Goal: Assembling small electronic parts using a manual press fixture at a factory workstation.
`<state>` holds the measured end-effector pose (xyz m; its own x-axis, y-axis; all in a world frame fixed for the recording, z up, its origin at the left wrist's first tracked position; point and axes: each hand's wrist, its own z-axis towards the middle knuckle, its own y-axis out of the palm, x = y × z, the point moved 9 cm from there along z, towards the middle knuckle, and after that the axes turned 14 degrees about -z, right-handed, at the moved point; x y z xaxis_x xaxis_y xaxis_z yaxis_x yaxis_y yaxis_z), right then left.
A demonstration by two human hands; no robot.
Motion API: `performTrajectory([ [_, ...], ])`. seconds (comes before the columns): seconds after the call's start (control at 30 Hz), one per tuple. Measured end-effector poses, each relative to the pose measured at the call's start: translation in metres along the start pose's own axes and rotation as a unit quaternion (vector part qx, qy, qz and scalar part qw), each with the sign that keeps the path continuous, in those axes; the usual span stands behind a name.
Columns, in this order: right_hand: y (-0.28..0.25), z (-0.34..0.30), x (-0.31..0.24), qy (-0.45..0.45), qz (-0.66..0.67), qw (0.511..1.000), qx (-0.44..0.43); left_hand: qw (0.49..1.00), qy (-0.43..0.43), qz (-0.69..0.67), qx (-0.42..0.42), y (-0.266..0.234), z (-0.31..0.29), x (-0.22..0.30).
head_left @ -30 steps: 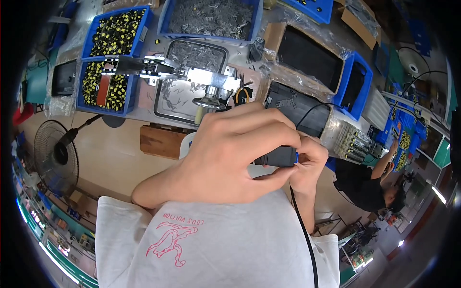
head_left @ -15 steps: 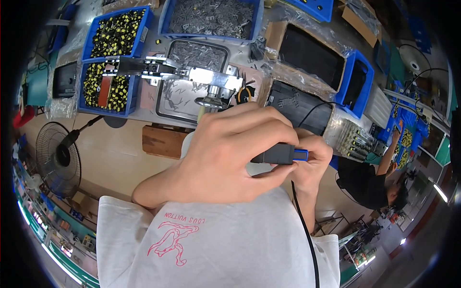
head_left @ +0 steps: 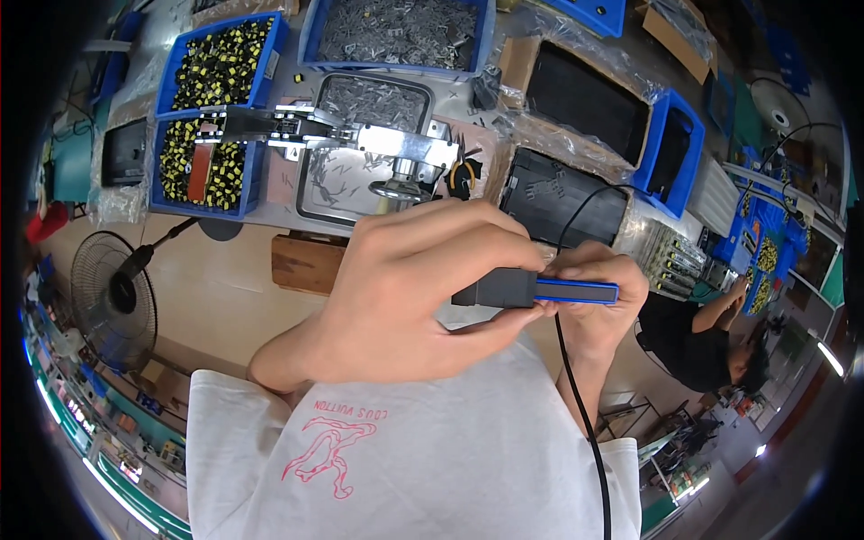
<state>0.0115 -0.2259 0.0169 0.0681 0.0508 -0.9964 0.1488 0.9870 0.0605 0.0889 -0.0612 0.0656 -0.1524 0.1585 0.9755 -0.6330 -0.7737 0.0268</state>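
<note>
In front of my chest, my left hand has its fingers and thumb closed around a black block-shaped case. A slim black bar with blue edges sticks out of the case's right end. My right hand pinches this bar, its fingers curled behind and over it. The palm side of the left hand and the far side of the case are hidden. Beyond my hands stands a metal toggle clamp press with a red handle, above a steel tray of small grey metal pieces.
Blue bins of yellow-black parts stand at the left; another bin holds grey pieces. Pliers lie beside the tray. A cardboard box stands at right. A black cable hangs past my right hand. A co-worker sits at right.
My right hand has moved right, away from the left. Much more of the blue-edged bar now shows outside the case. My left hand has shifted slightly left with the case.
</note>
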Motion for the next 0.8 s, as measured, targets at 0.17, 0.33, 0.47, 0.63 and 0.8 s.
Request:
performTrajectory([
  [0.17,-0.006,-0.002,0.000,-0.005,0.019,1.000,0.005,1.000,-0.002,-0.024,-0.002,-0.003,-0.004,0.001],
  [0.33,-0.011,-0.003,-0.003,-0.004,0.028,0.999,0.017,0.999,-0.023,-0.026,-0.001,-0.004,-0.008,-0.002],
  [0.47,-0.011,-0.004,-0.005,-0.007,0.024,0.999,0.032,0.999,-0.019,-0.031,0.004,-0.003,-0.010,-0.003],
  [0.63,-0.013,-0.004,-0.006,-0.006,0.018,0.999,0.027,0.999,-0.023,-0.024,0.009,-0.004,-0.011,-0.003],
  [0.8,-0.015,-0.004,-0.006,-0.016,0.011,0.999,0.025,0.999,-0.027,-0.020,0.016,-0.005,-0.010,-0.003],
])
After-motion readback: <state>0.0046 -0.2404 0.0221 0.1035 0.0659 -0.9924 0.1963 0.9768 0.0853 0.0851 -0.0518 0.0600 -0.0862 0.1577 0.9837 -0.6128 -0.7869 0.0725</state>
